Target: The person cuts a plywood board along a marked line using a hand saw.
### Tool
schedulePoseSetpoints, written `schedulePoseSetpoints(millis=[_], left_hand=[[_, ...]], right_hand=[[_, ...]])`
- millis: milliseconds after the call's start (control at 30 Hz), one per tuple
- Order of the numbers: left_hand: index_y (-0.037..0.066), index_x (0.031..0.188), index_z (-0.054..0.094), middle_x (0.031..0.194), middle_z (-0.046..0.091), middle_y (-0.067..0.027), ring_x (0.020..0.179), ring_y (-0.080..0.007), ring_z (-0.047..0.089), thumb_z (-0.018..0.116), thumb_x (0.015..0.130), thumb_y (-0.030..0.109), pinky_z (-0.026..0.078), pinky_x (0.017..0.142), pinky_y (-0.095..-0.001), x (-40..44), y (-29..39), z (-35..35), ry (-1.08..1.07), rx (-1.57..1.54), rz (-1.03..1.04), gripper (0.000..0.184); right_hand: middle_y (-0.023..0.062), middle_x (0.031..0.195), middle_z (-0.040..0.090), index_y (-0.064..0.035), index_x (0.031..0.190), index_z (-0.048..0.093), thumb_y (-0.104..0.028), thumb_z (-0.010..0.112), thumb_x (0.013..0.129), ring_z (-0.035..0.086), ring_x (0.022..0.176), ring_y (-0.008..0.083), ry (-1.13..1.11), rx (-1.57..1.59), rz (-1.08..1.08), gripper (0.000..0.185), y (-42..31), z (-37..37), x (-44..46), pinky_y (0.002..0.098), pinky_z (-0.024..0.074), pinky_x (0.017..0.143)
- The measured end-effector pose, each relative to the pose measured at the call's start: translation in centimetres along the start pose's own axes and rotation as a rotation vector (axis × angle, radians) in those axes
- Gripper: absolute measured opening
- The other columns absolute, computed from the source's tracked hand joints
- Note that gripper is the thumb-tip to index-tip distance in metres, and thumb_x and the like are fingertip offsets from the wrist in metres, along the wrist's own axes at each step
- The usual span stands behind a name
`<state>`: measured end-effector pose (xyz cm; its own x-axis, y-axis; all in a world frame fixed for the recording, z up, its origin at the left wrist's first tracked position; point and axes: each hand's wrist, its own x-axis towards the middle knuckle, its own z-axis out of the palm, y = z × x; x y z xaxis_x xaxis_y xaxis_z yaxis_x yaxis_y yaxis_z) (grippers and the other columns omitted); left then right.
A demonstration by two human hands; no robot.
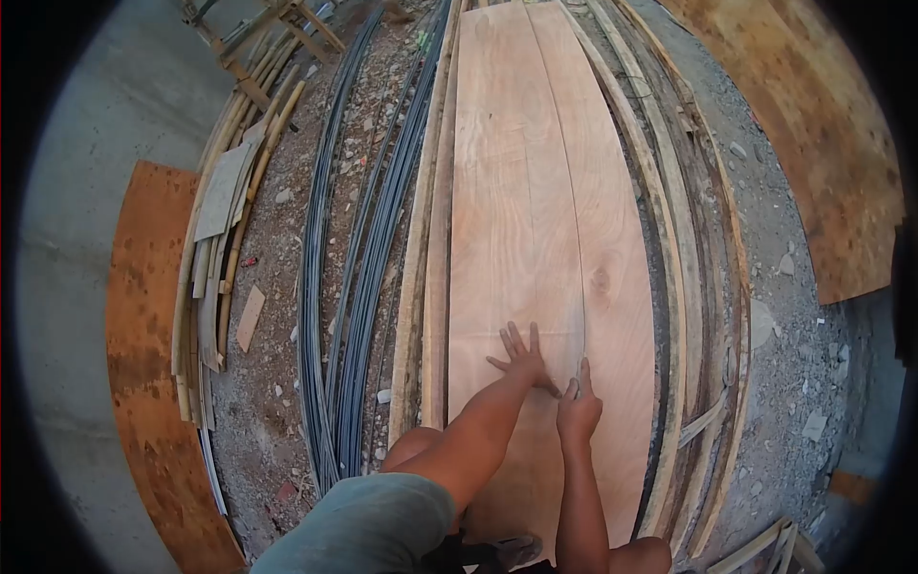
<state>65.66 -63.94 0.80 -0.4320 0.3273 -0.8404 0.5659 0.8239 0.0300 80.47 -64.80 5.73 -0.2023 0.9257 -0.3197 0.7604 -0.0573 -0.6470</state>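
My left hand [524, 362] is pressed flat with fingers spread on a large plywood sheet [516, 191], just left of a long dark line that runs down it. My right hand [579, 413] is closed round a slim cutting tool [581, 367], index finger stretched along it. The tool is at the near end of the dark line; most of it hides in the fist, and its exact kind is unclear. Both hands are close together, my left slightly farther away. A bent knee and part of a sandal [516, 549] show at the bottom.
Bundled steel rods [368, 268] lie on rubble ground left of the sheet. Long timber planks [669, 210] flank it. Bamboo poles and boards [229, 191] rest farther left, beside an orange-brown panel [153, 354]. Another large stained panel [813, 124] stands at upper right.
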Motion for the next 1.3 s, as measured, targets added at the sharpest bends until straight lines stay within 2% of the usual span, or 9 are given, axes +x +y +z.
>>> schedulePoseSetpoints(millis=[300,467,567,733,833,967,1133,1167,1300], left_hand=[[0.022,0.164,-0.033,0.167,-0.038,-0.0272,0.156,-0.0482,-0.032,0.103,0.045,0.060,0.006,0.110,-0.0896,0.2,-0.3,0.1,-0.006,-0.002,0.013,0.184],[0.019,0.161,-0.037,0.164,-0.041,-0.0301,0.153,-0.0507,-0.036,0.101,0.046,0.066,0.008,0.111,-0.0880,0.9,-0.2,0.5,-0.065,0.042,0.033,0.186],[0.019,0.161,-0.037,0.164,-0.041,-0.0292,0.153,-0.0501,-0.036,0.100,0.047,0.067,0.009,0.112,-0.0872,1.4,0.2,-0.2,-0.077,0.076,-0.012,0.185],[0.019,0.164,-0.032,0.168,-0.036,-0.0286,0.154,-0.0486,-0.035,0.097,0.049,0.073,0.007,0.113,-0.0870,1.6,0.2,0.1,-0.057,0.010,-0.005,0.181],[0.018,0.162,-0.034,0.166,-0.039,-0.0293,0.153,-0.0488,-0.037,0.096,0.047,0.077,0.009,0.113,-0.0870,2.0,0.2,0.2,-0.071,0.050,-0.006,0.183],[0.018,0.164,-0.032,0.166,-0.038,-0.0289,0.154,-0.0482,-0.036,0.095,0.049,0.077,0.008,0.113,-0.0870,1.9,0.4,0.3,-0.069,0.033,-0.022,0.181],[0.020,0.164,-0.031,0.167,-0.037,-0.0294,0.155,-0.0485,-0.034,0.094,0.051,0.076,0.008,0.113,-0.0871,2.3,-0.1,0.7,-0.039,0.050,-0.004,0.178],[0.020,0.164,-0.031,0.167,-0.037,-0.0294,0.155,-0.0485,-0.034,0.094,0.051,0.076,0.008,0.113,-0.0871,2.3,0.0,0.7,-0.041,0.053,0.001,0.178],[0.020,0.164,-0.031,0.167,-0.036,-0.0297,0.155,-0.0488,-0.034,0.094,0.052,0.076,0.007,0.113,-0.0872,2.1,-0.1,0.6,-0.030,0.043,0.008,0.177]], right_hand=[[0.0308,0.081,0.071,-0.0157,0.155,0.055,-0.018,0.059,0.102,0.072,0.073,0.0451,0.010,0.057,-0.117,0.053,1.6,0.2,0.2,0.0511,0.0559,0.073],[0.0307,0.079,0.070,-0.0138,0.156,0.054,-0.017,0.056,0.103,0.071,0.070,0.0431,-0.037,0.062,0.015,0.054,0.7,0.4,-0.7,0.0500,0.0549,0.070],[0.0303,0.078,0.069,-0.0129,0.157,0.053,-0.016,0.057,0.103,0.072,0.068,0.0401,-0.045,0.099,-0.011,0.053,0.8,0.4,0.0,0.0471,0.0550,0.069],[0.0263,0.075,0.067,-0.0118,0.156,0.054,-0.012,0.056,0.105,0.064,0.059,0.0258,-0.003,0.222,-0.127,0.051,3.6,0.6,-0.5,0.0394,0.0525,0.065],[0.0238,0.072,0.064,-0.0113,0.155,0.056,-0.011,0.055,0.106,0.059,0.059,0.0216,-0.056,0.170,0.000,0.049,3.1,0.5,-0.9,0.0376,0.0513,0.064],[0.0222,0.071,0.063,-0.0102,0.154,0.057,-0.012,0.053,0.106,0.059,0.059,0.0215,-0.079,0.142,0.007,0.048,3.2,-0.8,0.6,0.0368,0.0512,0.064],[0.0251,0.072,0.066,-0.0081,0.152,0.058,-0.013,0.051,0.105,0.065,0.061,0.0304,-0.128,0.021,-0.061,0.048,-1.9,-3.1,3.7,0.0426,0.0526,0.066],[0.0273,0.072,0.066,-0.0075,0.152,0.058,-0.013,0.052,0.103,0.067,0.061,0.0355,-0.113,0.023,-0.068,0.049,-1.9,-2.9,3.4,0.0456,0.0522,0.065],[0.0276,0.068,0.063,-0.0097,0.153,0.056,-0.013,0.054,0.104,0.064,0.058,0.0382,-0.148,-0.011,-0.002,0.049,-0.2,-3.6,-0.8,0.0461,0.0505,0.062]])
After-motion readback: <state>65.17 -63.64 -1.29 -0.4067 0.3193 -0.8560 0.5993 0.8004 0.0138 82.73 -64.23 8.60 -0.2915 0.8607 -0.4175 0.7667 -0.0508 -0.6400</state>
